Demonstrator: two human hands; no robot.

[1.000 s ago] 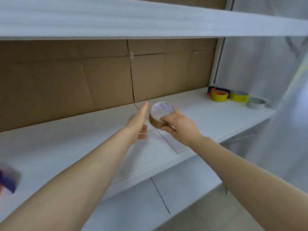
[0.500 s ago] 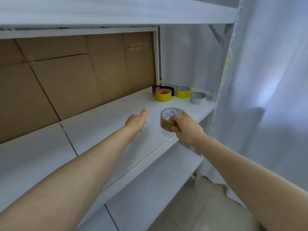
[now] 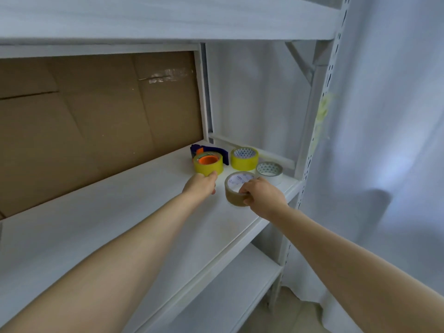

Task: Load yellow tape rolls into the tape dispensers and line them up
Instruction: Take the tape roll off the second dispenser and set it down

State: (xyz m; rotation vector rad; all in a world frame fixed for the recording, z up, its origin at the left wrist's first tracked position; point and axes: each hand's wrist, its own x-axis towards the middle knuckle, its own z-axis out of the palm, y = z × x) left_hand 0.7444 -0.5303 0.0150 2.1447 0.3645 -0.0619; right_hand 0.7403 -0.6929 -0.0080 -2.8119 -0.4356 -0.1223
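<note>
— Hands first, from the head view: what does each one have?

— The right hand (image 3: 260, 197) grips a brown tape roll (image 3: 236, 191), thumb and fingers curled round its near rim, low at the white shelf (image 3: 120, 224). I cannot tell if the roll rests on it. It sits just beside a whitish roll (image 3: 269, 171). The left hand (image 3: 200, 186) reaches to the blue tape dispenser (image 3: 222, 155). Its fingertips touch the near wall of the yellow tape roll (image 3: 209, 167) seated on the orange hub (image 3: 207, 160). Whether it clasps that roll or only touches it, I cannot tell.

— And the other yellow one?

— 1 loose yellow roll (image 3: 244, 159) stands flat just right of the dispenser, near the back rail (image 3: 225, 140), not loaded. Only 1 dispenser shows.

— What could go wrong from here?

— As I judge it, 4 rolls crowd the shelf's end. Setting the brown one down could knock the whitish roll towards the open front edge. Dragging the dispenser by its roll alone could pull the roll off the hub. Brown is also not the colour asked for, so loading it would be a mistake.

— Any writing?

— Faint blue print on the brown roll's white face, and patterned marks inside the other cores, all too small to read.
</note>
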